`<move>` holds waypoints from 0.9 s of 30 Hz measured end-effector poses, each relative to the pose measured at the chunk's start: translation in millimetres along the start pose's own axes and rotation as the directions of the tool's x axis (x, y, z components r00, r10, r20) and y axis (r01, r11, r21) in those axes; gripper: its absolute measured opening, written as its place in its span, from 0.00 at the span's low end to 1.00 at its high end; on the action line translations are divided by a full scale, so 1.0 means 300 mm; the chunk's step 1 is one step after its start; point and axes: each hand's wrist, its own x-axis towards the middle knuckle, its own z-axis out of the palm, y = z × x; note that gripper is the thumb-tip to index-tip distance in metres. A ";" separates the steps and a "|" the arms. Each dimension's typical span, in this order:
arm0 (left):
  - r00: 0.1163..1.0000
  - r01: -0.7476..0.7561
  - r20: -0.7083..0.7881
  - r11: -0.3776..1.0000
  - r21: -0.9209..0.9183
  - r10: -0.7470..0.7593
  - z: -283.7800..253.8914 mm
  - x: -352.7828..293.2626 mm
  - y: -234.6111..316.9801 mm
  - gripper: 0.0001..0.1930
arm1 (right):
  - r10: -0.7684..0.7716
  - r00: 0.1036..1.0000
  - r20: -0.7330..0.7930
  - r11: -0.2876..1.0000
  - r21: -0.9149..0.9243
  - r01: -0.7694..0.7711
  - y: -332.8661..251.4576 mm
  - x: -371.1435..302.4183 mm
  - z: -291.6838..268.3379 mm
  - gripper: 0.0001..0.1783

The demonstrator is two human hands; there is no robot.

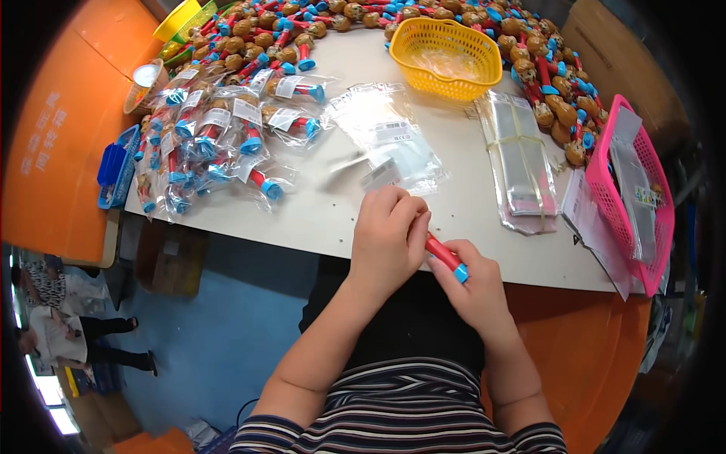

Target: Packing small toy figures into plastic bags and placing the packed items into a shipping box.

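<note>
Close to my body, over the table's near edge, I hold a toy stick (445, 253) with a red shaft and a blue end. My left hand (388, 236) is closed around its upper part, and whatever is at that end is hidden. My right hand (478, 290) grips the blue end between thumb and fingers. Just beyond my left hand lie several clear plastic bags (408, 151) with printed white labels. To the left is a pile of bagged toy sticks (219, 144), each with a red shaft, a blue end and a label.
A large heap of unbagged brown-headed toy sticks (563, 106) curves along the far edge. A yellow basket (446, 83) stands before it. Right of the bags lies a banded stack of clear bags (522, 159), beside a pink basket (605, 174). Another person (68, 337) is at far left.
</note>
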 end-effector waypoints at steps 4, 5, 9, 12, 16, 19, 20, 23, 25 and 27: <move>0.994 -0.101 0.043 0.995 0.004 0.100 0.013 0.016 -0.001 0.06 | -0.195 0.973 -0.124 0.981 -0.044 0.191 0.051 0.012 0.007 0.11; 0.994 -0.099 0.042 0.995 0.004 0.099 0.015 0.005 -0.003 0.06 | 0.055 0.995 -0.084 0.978 0.206 -0.037 0.049 0.011 -0.006 0.10; 0.982 0.187 0.046 0.961 -0.205 -0.181 0.031 -0.043 0.006 0.07 | 0.395 0.878 0.272 0.505 0.734 -0.454 0.032 0.020 -0.051 0.10; 0.995 0.090 -0.024 0.982 -0.165 -0.096 0.042 -0.042 0.033 0.07 | 0.374 0.845 0.383 0.337 0.793 -0.509 0.019 0.007 -0.027 0.10; 0.994 -0.112 -0.009 0.989 -0.092 0.112 0.016 -0.012 0.048 0.08 | -0.083 0.976 -0.201 0.984 0.141 0.113 0.054 -0.016 0.079 0.12; 1.000 0.013 -0.020 0.997 -0.077 -0.015 -0.002 -0.025 0.012 0.08 | 0.096 0.988 -0.119 0.952 0.302 -0.056 0.033 -0.013 0.050 0.13; 0.999 0.017 -0.028 0.997 -0.074 -0.020 -0.006 -0.033 0.005 0.08 | 0.343 0.935 0.095 0.788 0.512 -0.341 0.016 -0.017 0.029 0.13; 1.000 0.025 -0.011 0.993 -0.114 -0.026 -0.008 -0.061 0.005 0.08 | 0.352 0.898 0.263 0.594 0.679 -0.432 0.010 -0.008 0.033 0.13; 0.996 -0.088 -0.023 0.982 -0.167 0.085 0.010 -0.072 0.026 0.08 | 0.202 0.975 0.092 0.826 0.519 -0.220 0.034 -0.011 0.066 0.12; 0.997 -0.080 -0.013 0.985 -0.151 0.079 -0.008 -0.065 -0.004 0.08 | 0.040 0.999 0.001 0.953 0.299 -0.038 0.030 0.000 0.078 0.12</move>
